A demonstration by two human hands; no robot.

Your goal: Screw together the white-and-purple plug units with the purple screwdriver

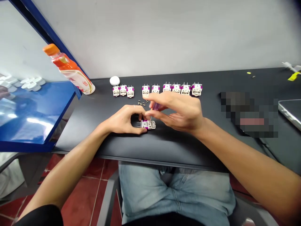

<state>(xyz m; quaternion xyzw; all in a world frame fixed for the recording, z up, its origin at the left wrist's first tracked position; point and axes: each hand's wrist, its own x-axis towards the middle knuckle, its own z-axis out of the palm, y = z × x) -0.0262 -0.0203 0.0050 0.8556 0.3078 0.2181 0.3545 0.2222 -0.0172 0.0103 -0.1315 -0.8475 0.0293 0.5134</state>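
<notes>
My left hand [127, 119] lies on the black table, thumb and fingers closed around the sides of a small white-and-purple plug module [148, 125]. Thin metal pins stick out of the module towards my left palm. Above it, my right hand [181, 110] pinches a screwdriver with a purple handle [156, 106]. The screwdriver's thin shaft points down at the module; whether the tip touches a screw is too small to tell. Just behind my hands lie several tiny brass-coloured screws [142, 103].
Along the back of the table [211, 150] several similar plug modules [123, 90] stand in a row, beside a white round cover [114, 81]. An orange bottle [72, 72] stands at the left. Rightwards are a blurred-out dark object [246, 114] and a laptop edge [291, 113].
</notes>
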